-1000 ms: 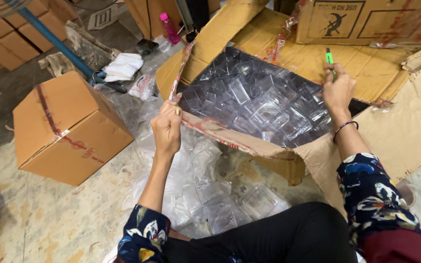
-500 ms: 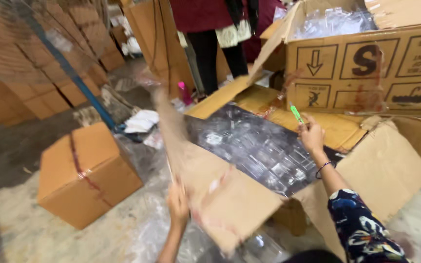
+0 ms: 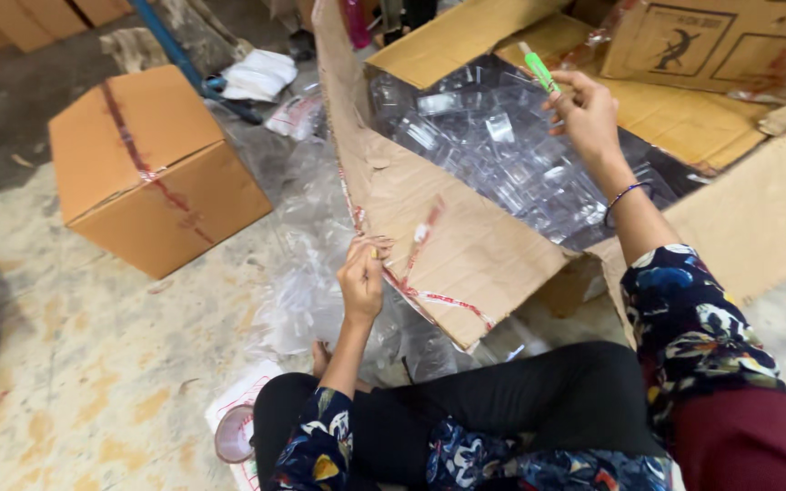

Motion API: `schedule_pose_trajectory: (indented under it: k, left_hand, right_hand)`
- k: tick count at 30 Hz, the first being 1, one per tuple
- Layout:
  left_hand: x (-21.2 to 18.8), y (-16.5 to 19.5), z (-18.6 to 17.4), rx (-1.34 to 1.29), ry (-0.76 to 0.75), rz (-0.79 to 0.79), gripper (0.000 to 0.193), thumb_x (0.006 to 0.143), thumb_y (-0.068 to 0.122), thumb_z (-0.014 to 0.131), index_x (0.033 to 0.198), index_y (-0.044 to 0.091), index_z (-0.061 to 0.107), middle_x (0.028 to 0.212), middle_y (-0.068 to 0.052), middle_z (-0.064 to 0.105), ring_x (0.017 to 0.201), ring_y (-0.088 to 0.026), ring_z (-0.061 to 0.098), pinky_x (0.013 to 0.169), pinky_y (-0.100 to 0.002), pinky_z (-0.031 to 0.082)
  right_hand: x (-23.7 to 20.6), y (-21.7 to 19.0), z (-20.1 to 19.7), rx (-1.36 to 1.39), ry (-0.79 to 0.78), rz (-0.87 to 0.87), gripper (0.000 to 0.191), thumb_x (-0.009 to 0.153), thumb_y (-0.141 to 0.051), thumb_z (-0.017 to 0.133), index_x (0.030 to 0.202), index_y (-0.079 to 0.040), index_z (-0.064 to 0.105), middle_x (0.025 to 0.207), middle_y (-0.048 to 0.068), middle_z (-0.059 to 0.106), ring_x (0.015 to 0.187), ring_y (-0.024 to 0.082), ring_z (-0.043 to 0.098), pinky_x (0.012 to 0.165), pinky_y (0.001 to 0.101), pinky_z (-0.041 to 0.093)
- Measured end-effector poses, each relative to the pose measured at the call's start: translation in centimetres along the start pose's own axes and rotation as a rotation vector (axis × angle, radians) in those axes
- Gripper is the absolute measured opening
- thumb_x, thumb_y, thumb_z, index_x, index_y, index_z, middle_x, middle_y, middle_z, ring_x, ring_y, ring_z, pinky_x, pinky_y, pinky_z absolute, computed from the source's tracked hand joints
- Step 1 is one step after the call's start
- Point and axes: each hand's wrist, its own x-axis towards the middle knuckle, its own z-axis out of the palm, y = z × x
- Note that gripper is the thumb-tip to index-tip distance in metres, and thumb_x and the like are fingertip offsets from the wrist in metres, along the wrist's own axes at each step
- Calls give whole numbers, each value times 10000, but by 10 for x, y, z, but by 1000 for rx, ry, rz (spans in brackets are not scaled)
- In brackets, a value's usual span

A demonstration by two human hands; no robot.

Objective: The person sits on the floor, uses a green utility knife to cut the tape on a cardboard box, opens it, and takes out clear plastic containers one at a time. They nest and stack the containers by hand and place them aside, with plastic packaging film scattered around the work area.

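Gripping cardboard flap (image 3: 438,227) edge w/ left hand (image 3: 362,284) (flap above it).

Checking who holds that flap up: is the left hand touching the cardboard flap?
Touching. The head view shows the left hand with fingers curled over the edge of the raised cardboard flap, no gap between them.

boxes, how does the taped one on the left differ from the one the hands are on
The taped box is shut, its seam sealed with red-marked tape; the open box has its flaps spread and shows clear plastic packets inside. The taped box stands alone, untouched, on the floor; the open box has its flap gripped by the left hand, while the right hand holds a green cutter over it. Both are brown cardboard.
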Motion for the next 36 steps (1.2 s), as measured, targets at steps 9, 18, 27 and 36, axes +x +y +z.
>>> schedule_pose_trajectory:
  k: [9, 18, 27, 36]
  left_hand:
    - [-3, 9, -3, 75, 13, -27, 215, 976, 76, 526, 1003, -47, 701, 1039, -169, 715, 1081, -333, 665, 1027, -438, 496]
    - [14, 26, -11, 66, -137, -46, 258, 969, 183, 547, 1053, 27, 734, 1197, -156, 711, 1328, -361, 582, 1181, -465, 389]
    - [48, 24, 8, 106, -241, 43, 453, 1082, 390, 430, 1307, 86, 679, 1620, -187, 430, 1568, -398, 307, 1298, -496, 229]
    - [61, 67, -7, 56, -181, -11, 504, 1062, 407, 524, 1446, 91, 602, 1698, -157, 361, 1629, -356, 279, 1354, -479, 206]
  right_hand:
    - [-32, 21, -30, -41, -2, 82, 315, 1036, -95, 606, 1346, -74, 657, 905, 28, 716, 694, 61, 621, 625, 248, 581]
    - [-103, 45, -72, -138, 124, 195, 353, 922, -30, 624, 1273, -55, 643, 929, 68, 724, 762, 79, 667, 607, 268, 577]
    - [-143, 37, -77, -2, 73, 193, 323, 1027, -45, 605, 1350, -36, 604, 963, 65, 695, 723, 91, 605, 622, 258, 522]
    - [-249, 5, -33, 410, 199, 304, 397, 1020, -79, 586, 1411, -78, 517, 987, 78, 672, 739, 123, 632, 610, 272, 547]
